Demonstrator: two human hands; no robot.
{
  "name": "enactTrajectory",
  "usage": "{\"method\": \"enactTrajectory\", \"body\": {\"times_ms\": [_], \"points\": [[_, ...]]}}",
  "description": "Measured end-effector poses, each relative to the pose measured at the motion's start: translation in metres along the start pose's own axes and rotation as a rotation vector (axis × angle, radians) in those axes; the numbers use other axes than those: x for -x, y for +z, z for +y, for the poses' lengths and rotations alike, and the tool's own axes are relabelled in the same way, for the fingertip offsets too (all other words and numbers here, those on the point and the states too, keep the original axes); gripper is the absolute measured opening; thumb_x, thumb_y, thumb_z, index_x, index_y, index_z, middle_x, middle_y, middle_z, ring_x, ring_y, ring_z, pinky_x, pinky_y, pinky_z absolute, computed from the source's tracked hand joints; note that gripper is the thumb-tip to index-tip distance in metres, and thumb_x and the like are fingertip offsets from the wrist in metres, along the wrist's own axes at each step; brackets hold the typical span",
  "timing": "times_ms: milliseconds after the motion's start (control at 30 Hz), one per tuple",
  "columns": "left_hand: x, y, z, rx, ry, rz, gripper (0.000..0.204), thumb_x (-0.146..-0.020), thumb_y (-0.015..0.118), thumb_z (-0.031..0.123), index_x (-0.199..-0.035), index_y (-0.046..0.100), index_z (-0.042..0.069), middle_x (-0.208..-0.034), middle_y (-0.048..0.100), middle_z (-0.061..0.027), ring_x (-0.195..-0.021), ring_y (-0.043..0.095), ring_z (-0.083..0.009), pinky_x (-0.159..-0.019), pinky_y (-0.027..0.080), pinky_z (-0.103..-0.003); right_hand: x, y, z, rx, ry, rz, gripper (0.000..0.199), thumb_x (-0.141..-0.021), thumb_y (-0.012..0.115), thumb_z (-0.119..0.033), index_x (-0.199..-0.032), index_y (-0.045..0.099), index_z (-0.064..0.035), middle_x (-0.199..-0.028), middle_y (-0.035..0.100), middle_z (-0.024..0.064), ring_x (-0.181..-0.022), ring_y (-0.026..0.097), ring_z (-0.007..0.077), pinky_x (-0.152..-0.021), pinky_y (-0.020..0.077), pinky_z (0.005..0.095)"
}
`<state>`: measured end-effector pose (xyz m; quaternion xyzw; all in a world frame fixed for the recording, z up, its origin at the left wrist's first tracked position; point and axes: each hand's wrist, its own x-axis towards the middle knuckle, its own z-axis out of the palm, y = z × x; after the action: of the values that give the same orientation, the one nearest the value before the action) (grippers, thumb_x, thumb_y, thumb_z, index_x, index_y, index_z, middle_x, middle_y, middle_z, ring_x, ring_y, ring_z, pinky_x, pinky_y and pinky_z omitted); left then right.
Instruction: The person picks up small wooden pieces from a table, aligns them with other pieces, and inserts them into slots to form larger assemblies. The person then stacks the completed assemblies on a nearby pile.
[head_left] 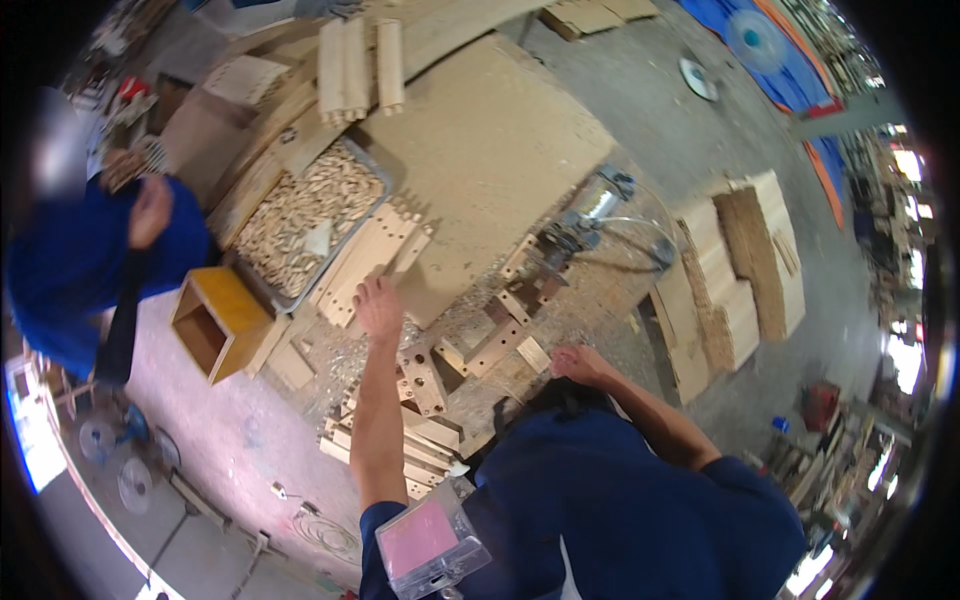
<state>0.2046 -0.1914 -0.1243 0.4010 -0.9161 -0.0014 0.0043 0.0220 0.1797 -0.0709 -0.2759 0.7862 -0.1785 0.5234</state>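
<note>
My left hand (378,310) reaches to the lower end of a stack of pale wooden boards (365,255). Its fingers are apart and rest at the boards' edge; they do not appear wrapped round one. Small holes show in these boards, and dowels stick out along their far end. Close to my body, at the bench's near edge, my right hand (582,366) is closed; what it holds, if anything, is hidden. Just left of it lies a small wooden block (534,354), beside a wooden jig (497,347) with holes.
A grey tray (378,180) full of wooden dowels stands beyond the boards. A metal clamping machine (575,230) with a hose sits right of the jig. A yellow box (243,318), stacked wooden strips (430,450) and panels (735,290) surround the bench. A co-worker's hand (150,210) is at far left.
</note>
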Motion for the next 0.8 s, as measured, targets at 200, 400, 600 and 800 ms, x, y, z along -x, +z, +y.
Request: {"method": "enactTrajectory", "body": {"times_ms": [200,400,600,800], "points": [[-0.003,-0.058,0.018,0.630,-0.026,-0.049,0.033,-0.090,0.065,0.019,-0.121,0.058,0.008,-0.110,0.064,-0.0164,-0.100,0.063,-0.0350,-0.083,0.053,-0.045,-0.027,0.007,0.048,-0.120,0.155,0.238,0.030,-0.088,0.064,-0.029,-0.106,0.070,-0.0065,-0.090,0.071,0.0094,-0.085,0.068,0.0232,-0.077,0.0521,0.0346],[0.008,-0.116,0.111,1.155,-0.012,-0.449,0.050,-0.095,0.059,0.016,-0.143,0.047,0.009,-0.128,0.061,-0.0206,-0.116,0.060,-0.0371,-0.100,0.049,-0.040,-0.031,-0.011,0.086,-0.492,0.101,0.288,0.028,-0.089,0.068,-0.024,-0.106,0.070,-0.0017,-0.088,0.067,0.0011,-0.081,0.061,0.0115,-0.072,0.0487,0.0282],[0.071,-0.024,0.114,0.816,0.103,-0.551,0.052,-0.092,0.048,0.019,-0.143,0.048,0.007,-0.141,0.053,-0.0221,-0.128,0.052,-0.0367,-0.110,0.039,-0.041,0.006,-0.027,0.103,-0.495,0.276,0.294,0.042,-0.086,0.070,-0.027,-0.116,0.068,0.0028,-0.106,0.072,0.0130,-0.096,0.067,0.0223,-0.087,0.0508,0.0346],[0.066,-0.025,0.132,0.599,0.098,-0.787,0.057,-0.092,0.048,0.027,-0.144,0.045,0.005,-0.136,0.054,-0.0260,-0.130,0.049,-0.0398,-0.111,0.037,-0.045,0.033,-0.027,0.150,-0.479,0.258,0.364,0.037,-0.088,0.070,-0.029,-0.111,0.069,-0.0005,-0.093,0.069,0.0063,-0.083,0.064,0.0172,-0.072,0.0502,0.0315]]}}
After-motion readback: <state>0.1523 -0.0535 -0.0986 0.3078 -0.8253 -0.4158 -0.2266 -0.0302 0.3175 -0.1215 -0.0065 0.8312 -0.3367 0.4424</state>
